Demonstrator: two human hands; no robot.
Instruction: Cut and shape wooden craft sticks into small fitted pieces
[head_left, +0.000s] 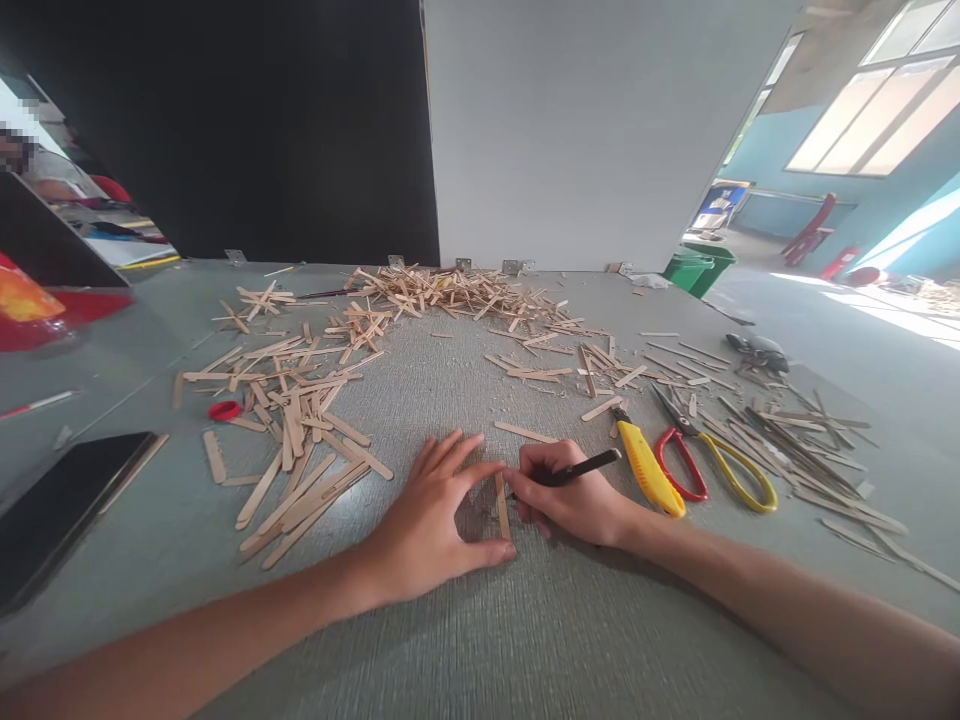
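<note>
My left hand rests on the grey table, its thumb at the near end and its index finger at the far end of a short wooden craft stick, steadying it. The other fingers of that hand are spread. In my right hand is a black pen, gripped in a writing hold just right of the stick; its tip is hidden. Another craft stick lies just beyond my hands. A yellow utility knife and scissors with red and yellow handles lie right of my right hand.
Loose craft sticks lie left, with a heap at the back and dark strips at right. A black phone and red ring are left. An upright black-and-white panel stands behind. A person sits far left.
</note>
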